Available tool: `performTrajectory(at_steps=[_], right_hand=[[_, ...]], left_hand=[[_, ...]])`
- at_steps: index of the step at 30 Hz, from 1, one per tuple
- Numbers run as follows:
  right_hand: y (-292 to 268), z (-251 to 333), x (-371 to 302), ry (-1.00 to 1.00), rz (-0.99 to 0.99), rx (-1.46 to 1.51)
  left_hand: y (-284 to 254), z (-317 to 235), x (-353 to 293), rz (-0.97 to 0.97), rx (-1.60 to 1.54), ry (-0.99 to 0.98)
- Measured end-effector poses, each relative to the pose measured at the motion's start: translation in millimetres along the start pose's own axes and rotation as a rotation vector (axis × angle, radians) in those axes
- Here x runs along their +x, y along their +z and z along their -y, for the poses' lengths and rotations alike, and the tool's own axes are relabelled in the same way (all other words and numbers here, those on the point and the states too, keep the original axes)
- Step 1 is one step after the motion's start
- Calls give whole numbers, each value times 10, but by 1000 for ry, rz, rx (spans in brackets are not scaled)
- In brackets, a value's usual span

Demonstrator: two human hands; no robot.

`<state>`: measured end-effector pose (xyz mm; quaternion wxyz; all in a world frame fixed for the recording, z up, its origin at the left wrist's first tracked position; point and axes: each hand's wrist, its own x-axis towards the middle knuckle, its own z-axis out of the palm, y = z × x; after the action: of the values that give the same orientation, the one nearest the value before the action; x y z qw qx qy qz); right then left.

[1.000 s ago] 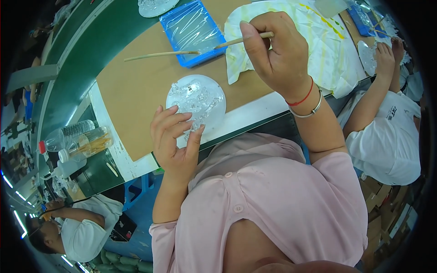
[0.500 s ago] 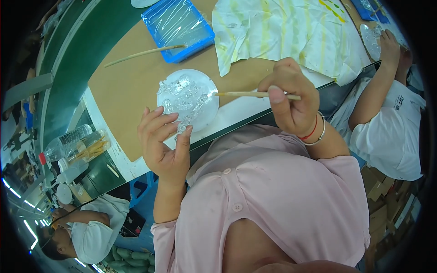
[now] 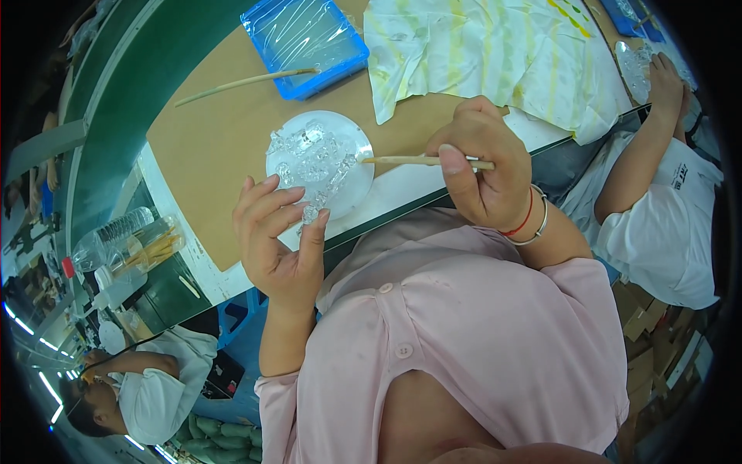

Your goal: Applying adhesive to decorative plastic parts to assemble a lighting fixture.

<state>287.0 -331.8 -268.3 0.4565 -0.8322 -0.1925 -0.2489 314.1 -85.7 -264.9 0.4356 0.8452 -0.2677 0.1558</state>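
Between the thumb and fingers of my left hand (image 3: 274, 232) is one end of a clear, knobbly plastic piece (image 3: 311, 212). That piece slants up over a round white plate (image 3: 357, 193), where several similar clear pieces (image 3: 311, 139) lie in a cluster. My right hand (image 3: 488, 166) pinches a thin wooden stick (image 3: 402, 160), held nearly level. Its tip points left and reaches the plate's right side, by the upper end of the clear piece. Whether the tip touches it, I cannot tell.
Beyond the plate stands a blue tray (image 3: 328, 81) under clear film, with another wooden stick (image 3: 232, 87) resting on its edge. A yellow-stained white cloth (image 3: 479, 62) spreads to its right. Bottles (image 3: 116, 243) stand at left. Co-workers sit to the right (image 3: 657, 216) and left (image 3: 166, 387).
My right hand and the wooden stick have shifted slightly left, bringing the tip a little further over the plate. My left hand keeps its grip on the clear piece.
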Motion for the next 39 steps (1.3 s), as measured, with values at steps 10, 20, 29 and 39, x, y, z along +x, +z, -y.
performTrajectory(at_steps=[10, 20, 29, 39], right_hand=[[15, -17, 68, -18, -10, -43], [56, -46, 121, -119, -35, -94], [37, -34, 122, -117, -34, -96], [36, 127, -23, -93, 86, -6]], left_hand=[[-10, -8, 19, 13, -1, -3], [7, -11, 10, 0, -15, -12], [3, -7, 19, 8, -22, -16], [-116, 28, 32, 15, -10, -8]])
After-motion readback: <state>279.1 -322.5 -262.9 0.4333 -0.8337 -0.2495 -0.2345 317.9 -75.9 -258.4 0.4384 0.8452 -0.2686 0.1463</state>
